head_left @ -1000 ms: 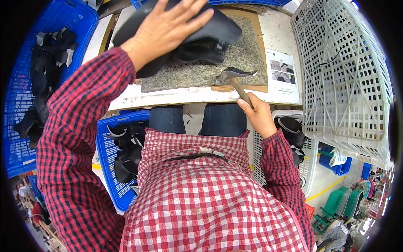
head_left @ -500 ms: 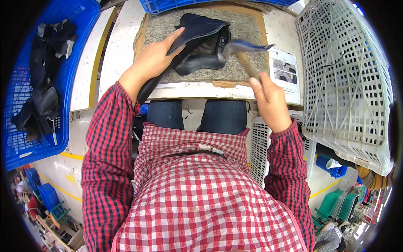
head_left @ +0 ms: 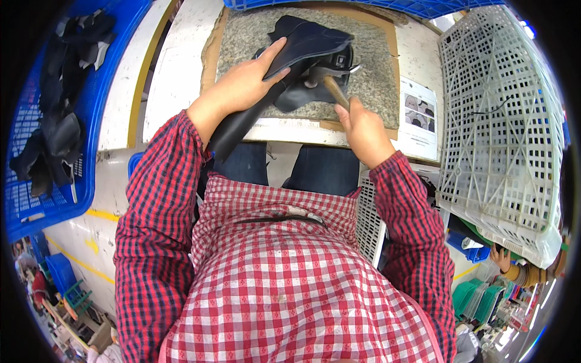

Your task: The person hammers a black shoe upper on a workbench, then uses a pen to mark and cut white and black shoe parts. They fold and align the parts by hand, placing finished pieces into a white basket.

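Note:
A black leather boot upper (head_left: pixel 308 41) lies on a speckled stone slab (head_left: pixel 378 78), its long shaft hanging over the table's front edge toward my left forearm. My left hand (head_left: pixel 245 83) grips the upper from the left, with fingers on top of a raised flap. In my right hand (head_left: pixel 366 128) is a hammer (head_left: pixel 334 91), held by its wooden handle. The hammer's metal head is down at the opened part of the upper, beside a small dark label. Whether it touches the leather I cannot tell.
Left of the table, a blue basket (head_left: pixel 91 163) holds black leather pieces (head_left: pixel 63 127). A white plastic crate (head_left: pixel 496 121) stands at the right, beside a printed sheet (head_left: pixel 419 118). Another blue crate (head_left: pixel 339 5) borders the far edge. Another person's hand (head_left: pixel 501 258) shows at lower right.
The hammer has come down and left onto the opened upper. In the picture, the slab and upper have shifted slightly right. A co-worker's hand has appeared beside the white crate.

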The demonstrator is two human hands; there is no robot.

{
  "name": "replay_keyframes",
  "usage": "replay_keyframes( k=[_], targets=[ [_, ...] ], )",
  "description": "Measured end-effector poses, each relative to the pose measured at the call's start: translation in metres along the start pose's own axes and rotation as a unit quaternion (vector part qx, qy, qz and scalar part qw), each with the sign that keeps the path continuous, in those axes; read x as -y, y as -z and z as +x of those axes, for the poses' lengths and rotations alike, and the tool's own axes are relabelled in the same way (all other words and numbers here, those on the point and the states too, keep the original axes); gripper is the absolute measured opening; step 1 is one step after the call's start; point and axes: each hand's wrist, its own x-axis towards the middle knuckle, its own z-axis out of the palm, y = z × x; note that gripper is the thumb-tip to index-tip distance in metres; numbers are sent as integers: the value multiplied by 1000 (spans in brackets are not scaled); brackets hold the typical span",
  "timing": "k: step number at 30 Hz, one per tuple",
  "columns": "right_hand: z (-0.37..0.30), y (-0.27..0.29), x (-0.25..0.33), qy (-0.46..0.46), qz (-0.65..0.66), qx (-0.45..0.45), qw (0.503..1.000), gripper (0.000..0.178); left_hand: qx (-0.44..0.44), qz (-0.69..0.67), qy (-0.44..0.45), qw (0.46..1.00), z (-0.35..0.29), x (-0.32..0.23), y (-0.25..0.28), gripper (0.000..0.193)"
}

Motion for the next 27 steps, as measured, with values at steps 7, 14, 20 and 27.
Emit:
replay_keyframes(
  k=[7, 14, 20, 27],
  targets=[
    [-8, -3, 16, -31, 48, -62, 996, 37, 4, -50, 0, 999, -2, 7, -4, 66],
    [-18, -22, -1, 61, 54, -115, 990, 33, -14, -59, -12, 998, -3, 10, -6, 68],
    [-26, -57, -13, 58, -5, -28, 998, 35, -6, -108, -41, 993, -5, 14, -6, 71],
    [-69, -13, -8, 41, 142, -38, 988, 33, 76, 480, -153, 860, 18, -71, 88, 50]
  ],
)
